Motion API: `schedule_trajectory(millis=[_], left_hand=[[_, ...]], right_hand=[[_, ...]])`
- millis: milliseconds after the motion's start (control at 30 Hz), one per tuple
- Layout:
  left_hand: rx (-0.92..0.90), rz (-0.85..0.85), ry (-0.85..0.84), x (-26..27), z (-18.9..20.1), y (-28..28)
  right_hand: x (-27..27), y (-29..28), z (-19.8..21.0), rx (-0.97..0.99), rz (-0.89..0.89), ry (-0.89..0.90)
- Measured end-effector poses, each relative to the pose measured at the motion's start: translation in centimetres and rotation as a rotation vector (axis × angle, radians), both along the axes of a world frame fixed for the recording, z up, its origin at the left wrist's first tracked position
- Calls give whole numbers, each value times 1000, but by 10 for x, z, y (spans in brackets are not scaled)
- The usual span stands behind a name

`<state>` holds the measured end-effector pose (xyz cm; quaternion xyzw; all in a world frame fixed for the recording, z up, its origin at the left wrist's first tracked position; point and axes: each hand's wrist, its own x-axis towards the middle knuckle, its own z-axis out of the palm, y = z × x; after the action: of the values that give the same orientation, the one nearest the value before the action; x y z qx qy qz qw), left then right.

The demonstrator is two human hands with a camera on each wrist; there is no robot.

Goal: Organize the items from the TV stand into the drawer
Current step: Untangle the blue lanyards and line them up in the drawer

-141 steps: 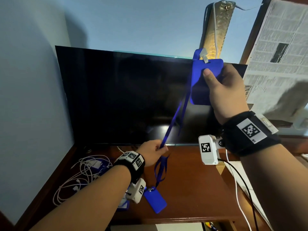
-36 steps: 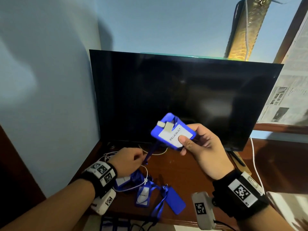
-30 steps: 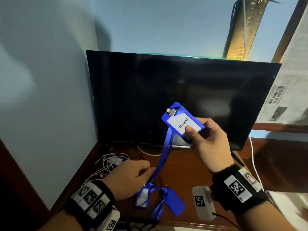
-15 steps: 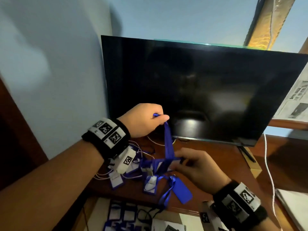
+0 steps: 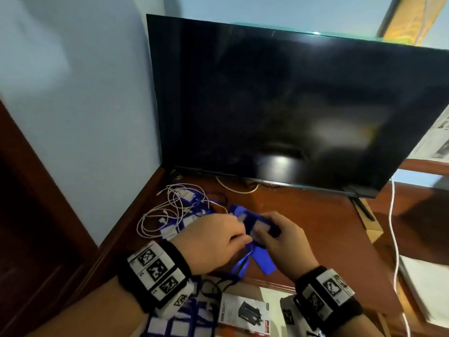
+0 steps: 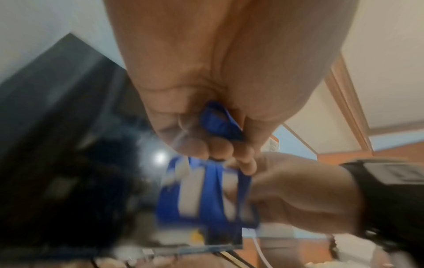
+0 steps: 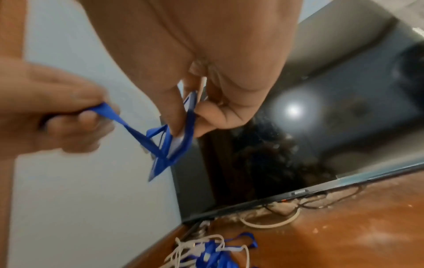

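Blue plastic badge holder (image 5: 261, 226) sits above my brown wooden desk (image 5: 315, 227) near its front edge, between both hands. Left wrist: my left hand (image 6: 206, 116) clenches its blue ribbon lanyard (image 6: 220, 123). Right wrist: my right hand (image 7: 195, 87) pinches the holder.

Right hand (image 7: 195, 72) pinches blue badge holder (image 7: 183, 127) edge-on; left hand (image 7: 52, 116) grips its blue lanyard (image 7: 128, 125), pulled taut. White cables (image 7: 192, 252) on stand (image 7: 344, 226) below.

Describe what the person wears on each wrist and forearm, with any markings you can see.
Both forearms are bare, no sleeves. The left wrist carries a black band with white panels printed with black square codes. The right wrist has a matching black band with white code panels.
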<state>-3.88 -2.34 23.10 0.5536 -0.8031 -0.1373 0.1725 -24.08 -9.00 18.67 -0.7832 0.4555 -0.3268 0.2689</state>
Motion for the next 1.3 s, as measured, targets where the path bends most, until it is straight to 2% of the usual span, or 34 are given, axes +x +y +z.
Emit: schedule_trajectory(millis=[100, 133, 200, 300, 367, 400, 467, 500, 567, 667, 733, 800, 833, 900, 967, 1033, 1167, 1233, 1300], left_hand=[[12, 2, -143, 24, 13, -7], [64, 6, -134, 33, 12, -8], [208, 38, -3, 49, 5, -7], [426, 111, 357, 68, -23, 1], [538, 198, 761, 70, -49, 11], [602, 268, 1022, 66, -60, 17], [683, 368, 1458, 54, -82, 28], [675, 385, 1561, 48, -91, 34], [648, 396, 1652, 42, -107, 43], [657, 462, 1735, 52, -125, 50], [732, 435, 1736, 64, -136, 56], [783, 410, 1656, 73, -146, 61], [775, 460, 1554, 77, -155, 63], [724, 581, 1272, 87, -180, 66], [746, 611, 938, 101, -209, 70], [823, 606, 655, 116, -235, 76], [982, 539, 105, 134, -276, 84], [1060, 561, -17, 139, -301, 85], [1124, 550, -127, 136, -309, 85]], right_hand=[[11, 13, -10, 73, 245, 181], [14, 17, -10, 117, 333, 201], [19, 22, -9, 224, 461, 174], [22, 27, -11, 410, 516, 12], [25, 34, -18, 588, 476, -238], [28, 38, -24, 654, 445, -367], [36, 47, -40, 721, 359, -544], [41, 52, -48, 747, 311, -600], [52, 62, -67, 797, 226, -652], [67, 77, -87, 844, 151, -544], [75, 86, -98, 884, 110, -446], [80, 93, -113, 884, 110, -280], [83, 96, -120, 864, 124, -153], [88, 100, -136, 771, 188, 172], [89, 105, -149, 665, 292, 480], [86, 109, -158, 605, 348, 671], [76, 101, -166, 541, 225, 720], [69, 85, -164, 485, 106, 656], [62, 64, -161, 439, -6, 554]])
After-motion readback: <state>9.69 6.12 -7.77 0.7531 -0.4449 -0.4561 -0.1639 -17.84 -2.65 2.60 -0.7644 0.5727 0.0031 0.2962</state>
